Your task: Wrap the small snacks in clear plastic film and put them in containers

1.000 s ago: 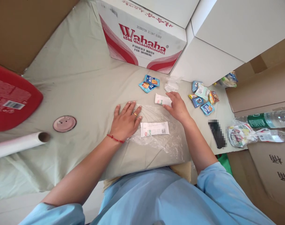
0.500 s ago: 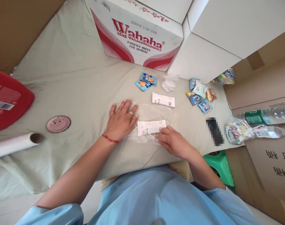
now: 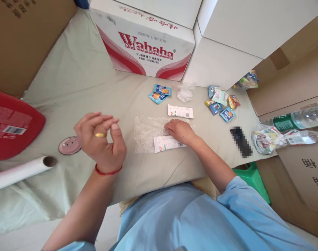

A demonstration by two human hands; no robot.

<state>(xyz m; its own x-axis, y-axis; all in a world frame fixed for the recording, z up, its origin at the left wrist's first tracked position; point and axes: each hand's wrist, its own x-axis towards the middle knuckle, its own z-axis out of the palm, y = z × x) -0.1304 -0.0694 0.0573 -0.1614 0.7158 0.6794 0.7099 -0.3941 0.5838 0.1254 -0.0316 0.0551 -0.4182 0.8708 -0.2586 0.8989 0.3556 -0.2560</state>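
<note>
The left hand (image 3: 100, 141) hovers at left of the frame, its grip loosely apart, while the right hand (image 3: 181, 130), its grip impossible to tell, partly hides a white sachet (image 3: 165, 143) overlapping clear film (image 3: 145, 129) just below centre.

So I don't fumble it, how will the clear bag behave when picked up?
The clear bag is likely floppy and very light, since it looks thin, see-through and wrinkled. Lifting it may drag the nearer white packet, which lies on or inside it; I can't tell which.
</note>
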